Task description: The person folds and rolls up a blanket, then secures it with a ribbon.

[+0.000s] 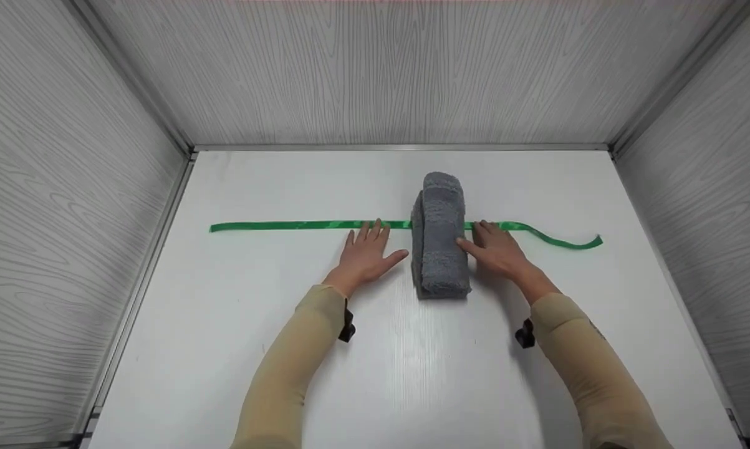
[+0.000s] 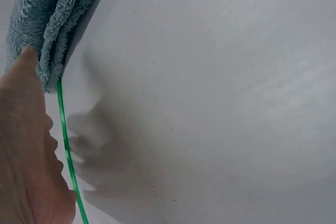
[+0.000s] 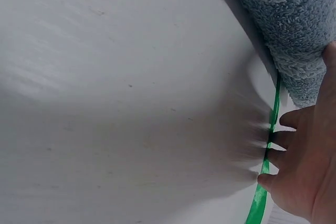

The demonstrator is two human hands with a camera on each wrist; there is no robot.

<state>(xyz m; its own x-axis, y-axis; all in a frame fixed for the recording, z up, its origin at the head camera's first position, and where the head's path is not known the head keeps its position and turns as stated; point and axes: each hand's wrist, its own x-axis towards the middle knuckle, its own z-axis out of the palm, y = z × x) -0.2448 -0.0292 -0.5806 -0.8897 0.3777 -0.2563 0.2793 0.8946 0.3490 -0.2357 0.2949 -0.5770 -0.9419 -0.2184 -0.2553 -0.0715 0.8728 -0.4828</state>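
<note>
A grey folded towel with a fluffy pile lies lengthwise away from me, right of the table's middle. Beneath it a green ribbon runs crosswise and comes out on both sides. My left hand is left of the towel, fingers spread, fingertips over the ribbon and thumb pointing at the towel. On the other side, my right hand has its thumb against the towel's side. In the right wrist view its spread fingertips are right at the ribbon. The ribbon's middle is hidden under the towel.
The white table is bounded by a grey wood-grain panel at the back and similar panels at left and right. The ribbon's right end curves toward me; its left stretch lies nearly straight.
</note>
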